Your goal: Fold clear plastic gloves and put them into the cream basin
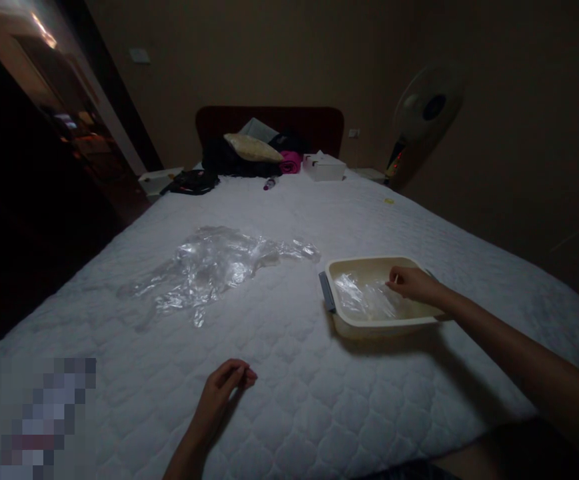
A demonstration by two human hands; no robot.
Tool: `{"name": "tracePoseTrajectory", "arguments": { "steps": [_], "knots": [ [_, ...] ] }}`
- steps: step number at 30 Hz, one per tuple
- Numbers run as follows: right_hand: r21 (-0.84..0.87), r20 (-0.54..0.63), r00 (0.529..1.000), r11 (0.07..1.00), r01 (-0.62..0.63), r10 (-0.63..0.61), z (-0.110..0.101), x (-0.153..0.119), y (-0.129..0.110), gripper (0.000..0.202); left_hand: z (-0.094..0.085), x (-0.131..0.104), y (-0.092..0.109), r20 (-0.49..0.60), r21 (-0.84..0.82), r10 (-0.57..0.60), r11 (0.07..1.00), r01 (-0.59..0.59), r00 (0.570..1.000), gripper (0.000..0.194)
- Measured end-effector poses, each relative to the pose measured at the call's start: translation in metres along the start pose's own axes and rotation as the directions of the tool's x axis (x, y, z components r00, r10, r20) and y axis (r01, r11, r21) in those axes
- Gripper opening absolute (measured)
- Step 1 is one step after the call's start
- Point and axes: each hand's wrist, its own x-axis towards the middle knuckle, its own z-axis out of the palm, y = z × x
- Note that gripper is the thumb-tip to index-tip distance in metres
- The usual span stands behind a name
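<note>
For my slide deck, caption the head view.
Right hand over a cream basin with clear plastic inside, left hand loosely curled, more crumpled plastic on the white quilted bed.

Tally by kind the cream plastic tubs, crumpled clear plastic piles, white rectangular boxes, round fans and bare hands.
Cream plastic tub: 1
Clear plastic piles: 2
White box: 1
Round fan: 1
Left hand, right hand: 2
Total: 7
</note>
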Motion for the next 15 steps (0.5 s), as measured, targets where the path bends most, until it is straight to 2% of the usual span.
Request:
{"name": "tracePoseTrajectory", "arguments": {
  "steps": [3,4,7,9,15],
  "knots": [
    [0.008,0.149,0.988,0.999,0.047,-0.047,-0.002,0.0,0.001,0.01,0.0,0.0,0.001,-0.003,0.012,-0.001,1.0,0.001,1.0,0.025],
    [-0.006,0.177,0.983,0.998,0.059,-0.057,0.0,0.001,0.003,0.014,0.0,0.0,0.001,0.0,0.017,0.002,1.0,-0.002,1.0,0.025],
    [-0.049,0.213,0.976,0.997,0.057,-0.045,0.01,0.006,0.006,0.033,-0.001,-0.001,0.001,0.011,0.023,0.008,1.0,-0.008,1.0,0.024],
    [-0.051,0.242,0.97,0.997,0.05,-0.036,0.019,0.011,0.006,0.037,-0.001,0.0,0.001,0.017,0.017,0.009,1.0,-0.009,1.0,0.024],
    [-0.08,0.225,0.974,0.995,0.057,-0.038,0.04,0.019,0.001,0.026,0.002,0.0,0.003,0.001,-0.01,0.001,1.0,-0.001,1.0,0.026]
  ]
}}
